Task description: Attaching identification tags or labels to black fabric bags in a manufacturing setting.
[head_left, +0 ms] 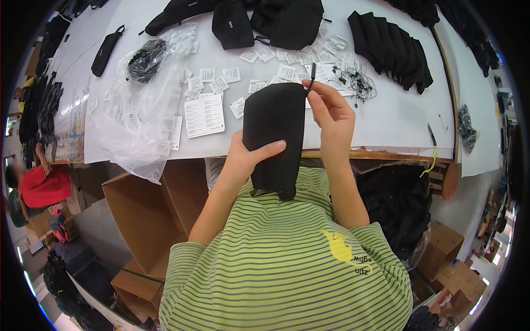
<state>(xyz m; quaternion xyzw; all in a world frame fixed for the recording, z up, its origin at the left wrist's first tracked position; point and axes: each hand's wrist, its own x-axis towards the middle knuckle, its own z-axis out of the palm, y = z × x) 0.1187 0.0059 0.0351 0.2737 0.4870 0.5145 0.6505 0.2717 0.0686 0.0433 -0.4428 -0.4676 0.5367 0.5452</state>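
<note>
A flat black fabric pouch [273, 116] hangs in front of my chest, over the table's near edge. My left hand [248, 157] grips its lower part, thumb across the front; the other fingers are hidden behind the cloth. At the pouch's upper right corner, my right hand [334, 113] pinches the base of a short black cord pull [313, 71] between thumb and fingertips. The pull's stiff end sticks up above those fingers. Whether the cord is fixed to a zipper is too small to tell.
Small white printed tags [218, 84] and a stack of leaflets [205, 115] lie beyond the pouch. A clear plastic bag [132, 116] spreads at left. Black pouches [389, 49], thin black strings [359, 83] and a cutting tool [432, 134] lie rightward. A cardboard box [143, 215] stands below.
</note>
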